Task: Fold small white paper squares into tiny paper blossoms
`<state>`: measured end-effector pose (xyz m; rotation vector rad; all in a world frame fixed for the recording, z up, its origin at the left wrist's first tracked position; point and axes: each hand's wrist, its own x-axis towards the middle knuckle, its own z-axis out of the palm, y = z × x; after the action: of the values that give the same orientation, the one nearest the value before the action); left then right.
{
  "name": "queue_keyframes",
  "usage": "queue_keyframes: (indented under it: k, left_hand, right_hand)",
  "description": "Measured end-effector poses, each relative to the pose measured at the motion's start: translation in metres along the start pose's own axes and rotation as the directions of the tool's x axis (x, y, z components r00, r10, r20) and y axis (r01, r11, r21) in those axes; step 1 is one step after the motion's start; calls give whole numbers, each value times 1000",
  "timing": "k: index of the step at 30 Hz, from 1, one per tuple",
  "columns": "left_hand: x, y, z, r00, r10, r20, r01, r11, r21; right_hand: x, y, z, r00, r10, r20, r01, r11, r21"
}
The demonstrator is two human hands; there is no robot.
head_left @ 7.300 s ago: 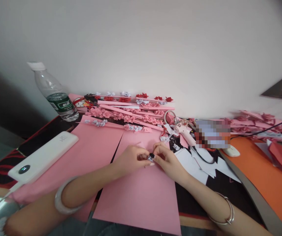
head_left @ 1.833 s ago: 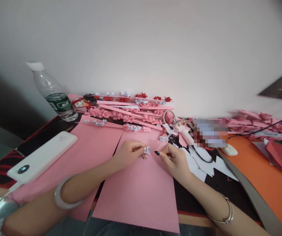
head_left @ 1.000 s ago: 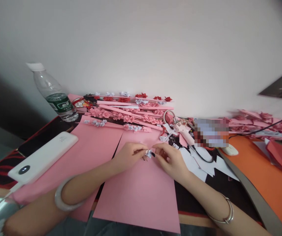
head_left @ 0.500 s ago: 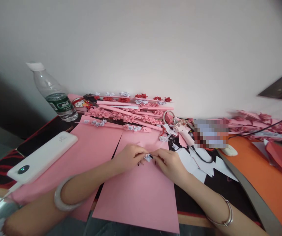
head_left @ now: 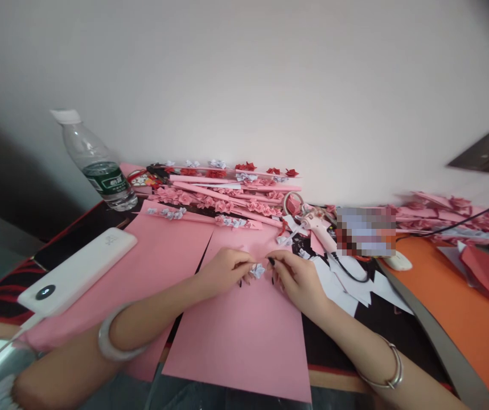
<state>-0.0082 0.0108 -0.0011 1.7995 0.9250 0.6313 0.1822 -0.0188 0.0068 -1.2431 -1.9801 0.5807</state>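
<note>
Small white folded paper piece (head_left: 257, 270): crumpled, compact, no clear long axis; which way it points cannot be told. It sits over the far end of the pink sheet (head_left: 244, 336) that lies at the middle of the desk's near edge.

Left hand (head_left: 224, 272): fingertips pinched on the piece's left side, holding it.

Right hand (head_left: 296, 279): fingers drawn narrow, dark-nailed tips just beside the piece's right side; contact cannot be told.

Second pink sheet (head_left: 159, 256): flat, left of the first.

White power bank (head_left: 77, 272): on the second sheet's left edge, long axis slanting toward the far right.

Water bottle (head_left: 95, 162): upright, capped, far left corner; water low in it.

Pink strips with paper flowers (head_left: 222, 193): heaped along the desk's far edge.

Glue gun (head_left: 319, 225): beyond the right hand.
</note>
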Motion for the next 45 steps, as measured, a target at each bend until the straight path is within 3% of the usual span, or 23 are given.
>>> queue_keyframes:
  k: [13,21,32,37,45]
  left_hand:
    - [1,-1,0,999,-25,-32,23,997,-73]
    - [0,-3,0,1000,-12,-26,10,995,-102]
    - [0,5,-1,997,-31,-67,23,993,-116]
    - [0,4,-1,993,-45,-107,25,983,-182]
    - [1,2,3,997,-56,-52,39,956,-292]
  right_hand:
    - [-1,0,-1,998,56,15,-57,992,110]
    - [0,-6,-7,997,-76,-20,74,995,-66]
    - [1,-5,-8,990,-142,29,144,986,-85]
    - [1,-2,-7,993,-114,-41,109,989,-99]
    - [0,-1,0,964,-264,19,264,958,-112]
